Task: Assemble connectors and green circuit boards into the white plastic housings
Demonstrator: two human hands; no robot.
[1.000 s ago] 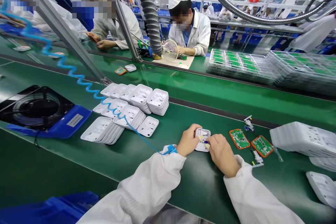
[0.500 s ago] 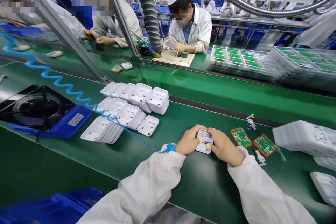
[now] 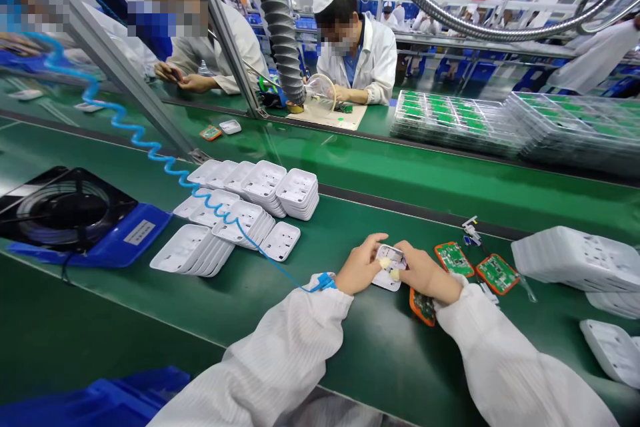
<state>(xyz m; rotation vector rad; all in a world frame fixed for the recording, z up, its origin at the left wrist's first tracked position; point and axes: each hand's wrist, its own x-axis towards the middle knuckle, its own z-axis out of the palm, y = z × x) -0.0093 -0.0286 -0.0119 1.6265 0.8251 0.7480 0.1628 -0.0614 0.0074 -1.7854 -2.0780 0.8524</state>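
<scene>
A small white plastic housing (image 3: 391,280) with an open inner side faces me on the green bench. My left hand (image 3: 359,267) grips its left edge, the thumb over the inside. From the other side my right hand (image 3: 423,270) holds the upper right edge, thumb also reaching in. Both thumbtips wear pale yellow finger covers. An orange-edged circuit board (image 3: 423,307) shows under my right hand and wrist, partly hidden; whether the hand touches it I cannot tell. Two more orange-edged boards, a nearer one (image 3: 498,273) and a farther one (image 3: 454,259), lie right of that hand.
Stacks of white housings (image 3: 297,188) stand on the left, with more stacked housings (image 3: 570,257) at right. A blue coiled cord (image 3: 170,163) runs to my left wrist. A black fan (image 3: 70,207) lies far left. Across the green conveyor (image 3: 360,167), co-workers sit near clear trays (image 3: 450,113).
An orange-edged circuit board has come into sight beneath my right hand. Both hands stay on the white housing, and the view has shifted slightly.
</scene>
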